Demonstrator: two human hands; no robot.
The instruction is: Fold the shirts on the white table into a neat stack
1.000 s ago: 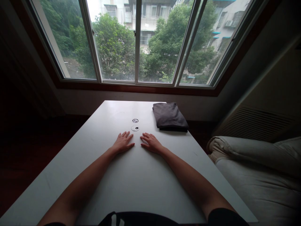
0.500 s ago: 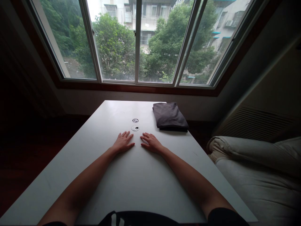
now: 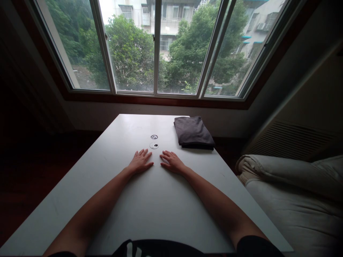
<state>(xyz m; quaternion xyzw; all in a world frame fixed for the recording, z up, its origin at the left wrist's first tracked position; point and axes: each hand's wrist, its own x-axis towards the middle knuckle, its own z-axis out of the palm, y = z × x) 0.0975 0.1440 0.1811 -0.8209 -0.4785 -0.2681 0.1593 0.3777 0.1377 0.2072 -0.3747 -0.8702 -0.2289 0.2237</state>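
Observation:
Palm down on the white table (image 3: 150, 200), my left hand (image 3: 139, 161) lies with its fingers spread and holds nothing. My right hand (image 3: 173, 162) rests flat a short way to its right, fingers apart, also holding nothing. The two hands do not touch. Just beyond them, in the table top, is a round metal-rimmed fitting (image 3: 154, 146) with a dark opening, and a second round fitting (image 3: 154, 137) sits behind it. A folded dark grey cloth (image 3: 193, 132) lies at the table's back right corner, nearest to my right hand.
Behind the table is a wide window (image 3: 155, 94) with trees and buildings outside. A pale sofa (image 3: 292, 192) stands along the right side of the table. Dark reddish floor (image 3: 29, 178) shows on the left. A slatted vent (image 3: 289, 139) is at the right.

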